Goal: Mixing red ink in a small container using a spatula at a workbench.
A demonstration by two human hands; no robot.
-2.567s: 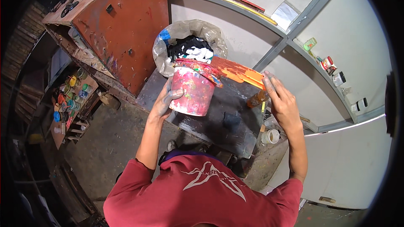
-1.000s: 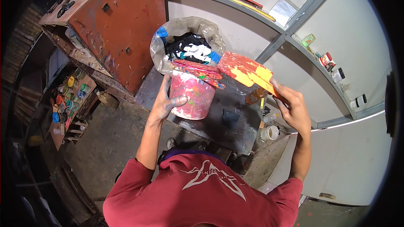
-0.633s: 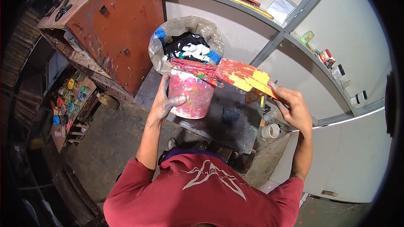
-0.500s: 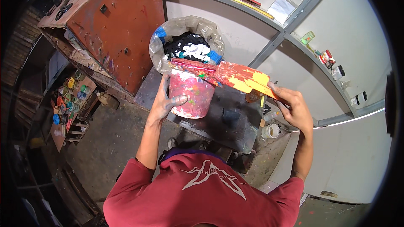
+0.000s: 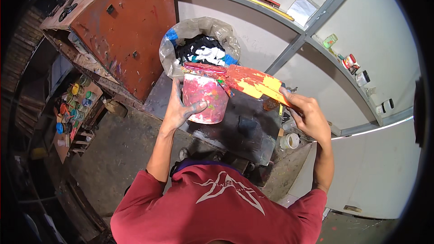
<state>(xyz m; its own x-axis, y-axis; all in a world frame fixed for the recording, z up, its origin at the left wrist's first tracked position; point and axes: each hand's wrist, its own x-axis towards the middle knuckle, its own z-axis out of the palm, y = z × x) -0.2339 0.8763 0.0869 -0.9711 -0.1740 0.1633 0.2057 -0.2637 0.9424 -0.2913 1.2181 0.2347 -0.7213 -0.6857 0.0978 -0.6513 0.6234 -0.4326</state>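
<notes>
My left hand [image 5: 183,110] is wrapped round the side of a paint bucket [image 5: 205,101], its thumb across the front. Pink, red and white paint smears cover the bucket, which is held up above a dark table [image 5: 246,131]. In my right hand [image 5: 306,113] is the end of a flat paint scraper [image 5: 255,82], streaked with red and yellow paint. The scraper's broad end meets the bucket's right rim, beside a thick red paint crust. What lies inside the bucket is mostly hidden from this angle.
Behind the bucket stands a clear plastic bag [image 5: 169,56] of black and white scraps. A reddish-brown cabinet [image 5: 122,31] rises at the left, with paint pots [image 5: 74,115] on a low shelf below it. A white tub [image 5: 289,141] sits right of the table; jars [image 5: 349,61] line the wall ledge.
My right hand and the scraper have shifted a little to the left, further over the bucket's rim. The bucket has risen slightly, and my left thumb reaches further across it.
</notes>
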